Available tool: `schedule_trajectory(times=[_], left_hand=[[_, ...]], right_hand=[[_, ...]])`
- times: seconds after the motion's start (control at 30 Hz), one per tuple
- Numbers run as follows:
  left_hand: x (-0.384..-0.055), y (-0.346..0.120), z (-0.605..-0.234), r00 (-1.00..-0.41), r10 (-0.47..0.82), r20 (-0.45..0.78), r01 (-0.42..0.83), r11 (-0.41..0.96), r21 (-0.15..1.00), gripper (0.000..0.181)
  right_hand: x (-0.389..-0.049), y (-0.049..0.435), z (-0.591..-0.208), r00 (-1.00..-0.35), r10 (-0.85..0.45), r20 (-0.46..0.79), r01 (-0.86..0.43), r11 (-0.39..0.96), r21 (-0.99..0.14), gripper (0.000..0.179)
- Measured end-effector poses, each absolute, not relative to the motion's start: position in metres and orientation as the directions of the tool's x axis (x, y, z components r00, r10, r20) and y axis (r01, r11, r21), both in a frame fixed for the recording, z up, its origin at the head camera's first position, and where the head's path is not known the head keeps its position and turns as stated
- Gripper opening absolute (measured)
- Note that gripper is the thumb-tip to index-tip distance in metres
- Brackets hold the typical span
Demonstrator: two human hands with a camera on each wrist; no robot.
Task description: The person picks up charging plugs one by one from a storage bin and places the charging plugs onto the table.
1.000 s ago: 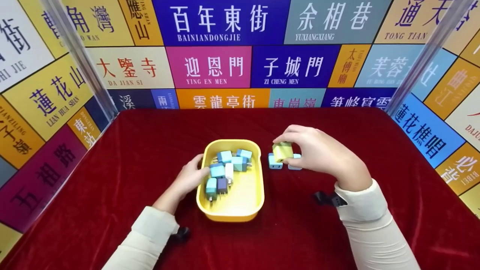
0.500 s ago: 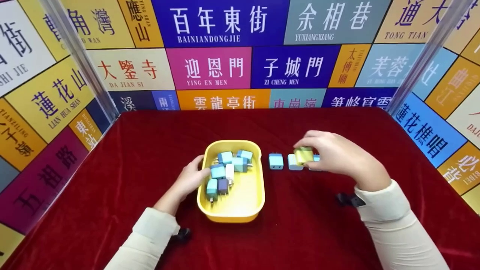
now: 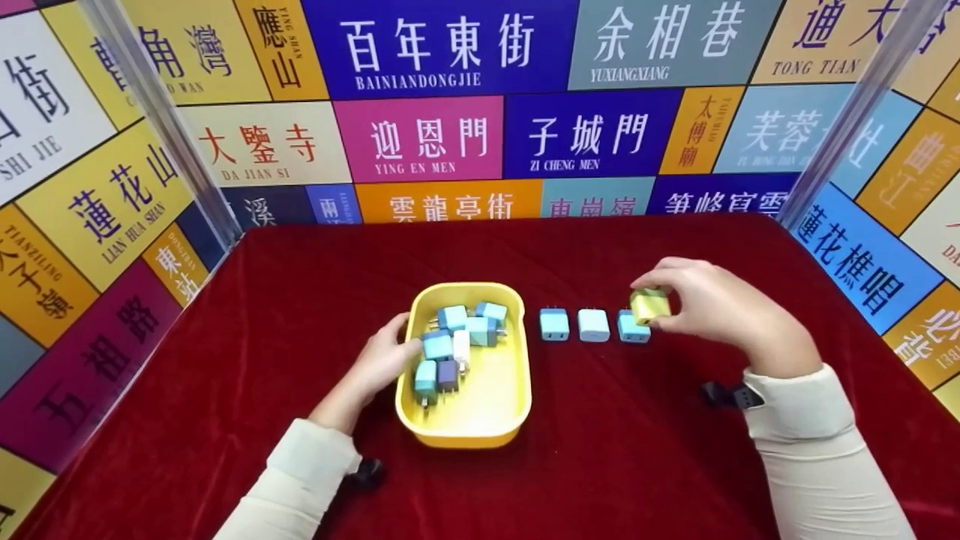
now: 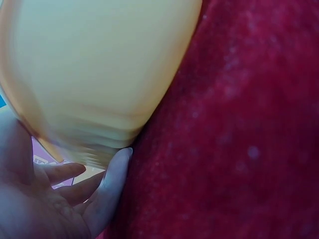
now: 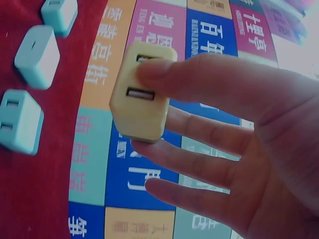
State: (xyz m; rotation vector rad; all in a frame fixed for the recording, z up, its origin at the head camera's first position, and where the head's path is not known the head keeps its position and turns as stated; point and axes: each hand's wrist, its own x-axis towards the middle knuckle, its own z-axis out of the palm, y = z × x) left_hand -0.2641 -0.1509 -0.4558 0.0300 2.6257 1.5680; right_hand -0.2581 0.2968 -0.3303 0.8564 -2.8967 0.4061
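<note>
My right hand (image 3: 709, 307) pinches a yellow USB charger plug (image 3: 649, 306) between thumb and fingers, above the table. In the right wrist view, two ports show on the face of this charger (image 5: 142, 94), where the thumb presses. My left hand (image 3: 386, 352) grips the left wall of a yellow tub (image 3: 499, 435), thumb at the rim. The left wrist view has its fingers (image 4: 112, 181) against the tub's outer wall (image 4: 109, 64). Inside the tub lie several chargers, among them a white one (image 3: 460, 349) and a dark purple one (image 3: 448, 373).
Right of the tub, a row stands on the red cloth (image 3: 600, 450): a blue two-port charger (image 3: 554, 324), a pale blue charger (image 3: 593, 325) and another blue charger (image 3: 631, 330), partly behind the held one. Sign-covered panels (image 3: 427, 135) surround the table's back and sides.
My right hand has moved to the right with the yellow charger, passing over the row and uncovering the chargers there. The left hand has stayed at the tub.
</note>
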Motion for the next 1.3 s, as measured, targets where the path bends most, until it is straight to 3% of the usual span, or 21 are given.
schedule_trajectory(times=[0.27, 1.3], left_hand=[[-0.264, -0.150, -0.456, -0.996, 0.060, -0.063, -0.028, 0.463, 0.886, 0.062], [-0.265, -0.151, -0.456, -0.996, 0.063, -0.067, -0.031, 0.462, 0.886, 0.063]], right_hand=[[-0.272, 0.318, -0.341, -0.876, -0.472, 0.103, -0.482, 0.840, -0.248, 0.038], [-0.302, 0.341, -0.386, -0.882, -0.471, -0.003, -0.455, 0.854, -0.253, 0.036]])
